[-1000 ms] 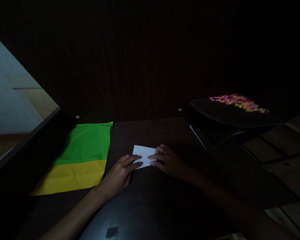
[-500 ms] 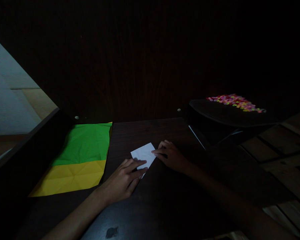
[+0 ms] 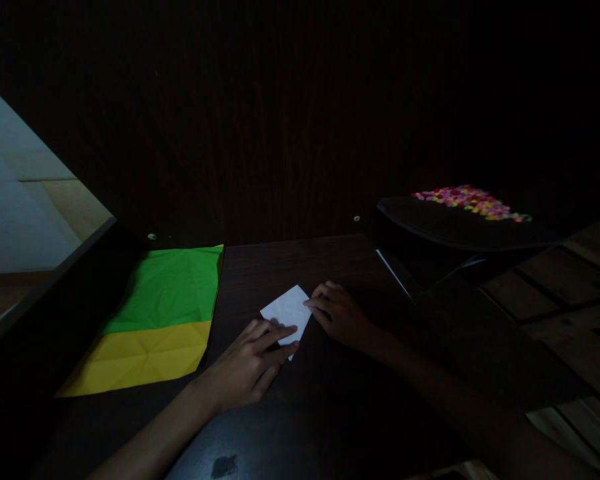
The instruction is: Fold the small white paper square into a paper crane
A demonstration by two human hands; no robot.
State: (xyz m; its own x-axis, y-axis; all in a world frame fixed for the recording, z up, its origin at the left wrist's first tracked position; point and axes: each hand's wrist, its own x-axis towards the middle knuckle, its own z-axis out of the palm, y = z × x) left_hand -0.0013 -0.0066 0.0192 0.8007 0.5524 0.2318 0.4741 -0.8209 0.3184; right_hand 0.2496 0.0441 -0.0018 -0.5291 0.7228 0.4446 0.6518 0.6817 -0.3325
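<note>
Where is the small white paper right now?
In the head view the white paper lies near the middle of the dark table, under the left hand fingertips, touching the right hand.

**Room around our hands**

Bare dark table (image 3: 300, 413) lies open before us and between the white paper (image 3: 287, 312) and the green-and-yellow sheets (image 3: 163, 313). A raised black tray (image 3: 460, 230) blocks our right; a dark wall (image 3: 280, 133) closes the far edge.

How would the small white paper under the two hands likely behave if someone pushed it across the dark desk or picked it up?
The white paper lies flat and thin, so it is probably very light and would slide easily on the smooth dark desk. It looks folded, so it may hold its shape somewhat, yet likely bends if lifted by one corner. Both the left hand and the right hand press it, which suggests it shifts readily.
</note>
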